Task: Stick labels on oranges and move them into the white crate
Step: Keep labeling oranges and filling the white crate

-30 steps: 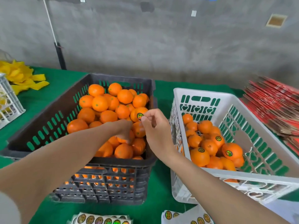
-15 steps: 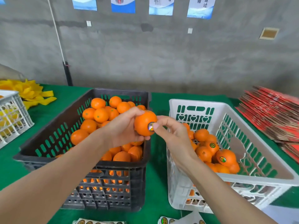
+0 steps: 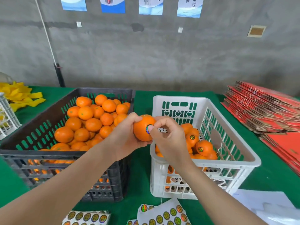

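Mid-frame, the left hand (image 3: pixel 125 138) grips an orange (image 3: pixel 141 130) from 9 o'clock while the right hand (image 3: pixel 168 140), fingers curled, pinches it from 3 o'clock, thumb on the label (image 3: pixel 148 129), whose edges want firm rubbing flat before the white crate (image 3: pixel 180 99) at 4 o'clock.

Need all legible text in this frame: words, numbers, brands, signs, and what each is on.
"做", "放", "过": rightmost wall poster, top cropped.
Poster beside it: characters too blurred.
Label on the held orange, sticker sheets: print too small to read.
White crate, black crate: no text.
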A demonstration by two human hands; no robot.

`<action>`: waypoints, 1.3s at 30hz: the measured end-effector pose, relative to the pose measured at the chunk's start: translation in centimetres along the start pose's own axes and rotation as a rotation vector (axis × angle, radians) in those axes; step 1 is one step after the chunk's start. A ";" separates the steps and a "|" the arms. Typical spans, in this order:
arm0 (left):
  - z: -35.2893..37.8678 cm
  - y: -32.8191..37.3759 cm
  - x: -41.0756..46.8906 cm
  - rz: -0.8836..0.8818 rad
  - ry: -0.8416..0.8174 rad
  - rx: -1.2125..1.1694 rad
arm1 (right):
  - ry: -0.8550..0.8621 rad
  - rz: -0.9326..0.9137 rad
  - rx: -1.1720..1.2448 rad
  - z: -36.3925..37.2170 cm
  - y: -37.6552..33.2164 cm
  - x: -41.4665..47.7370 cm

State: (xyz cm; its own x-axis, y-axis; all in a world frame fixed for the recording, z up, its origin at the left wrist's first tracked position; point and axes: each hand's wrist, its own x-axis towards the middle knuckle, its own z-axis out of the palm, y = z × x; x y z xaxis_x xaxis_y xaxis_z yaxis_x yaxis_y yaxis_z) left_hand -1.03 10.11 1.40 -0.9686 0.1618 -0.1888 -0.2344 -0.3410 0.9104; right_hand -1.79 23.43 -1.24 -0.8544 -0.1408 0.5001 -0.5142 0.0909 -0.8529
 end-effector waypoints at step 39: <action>-3.4 -19.4 0.5 -0.475 0.146 1.143 | -0.232 -0.210 -0.469 -5.7 9.4 6.3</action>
State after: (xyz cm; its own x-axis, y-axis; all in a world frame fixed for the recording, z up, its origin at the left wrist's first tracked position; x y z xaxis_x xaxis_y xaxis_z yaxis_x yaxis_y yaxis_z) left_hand 2.74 13.69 -17.59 -0.8252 -0.0805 -0.5590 -0.4279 0.7352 0.5257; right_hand -12.45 28.99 -5.22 -0.7185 -0.4117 0.5606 -0.6949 0.4588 -0.5538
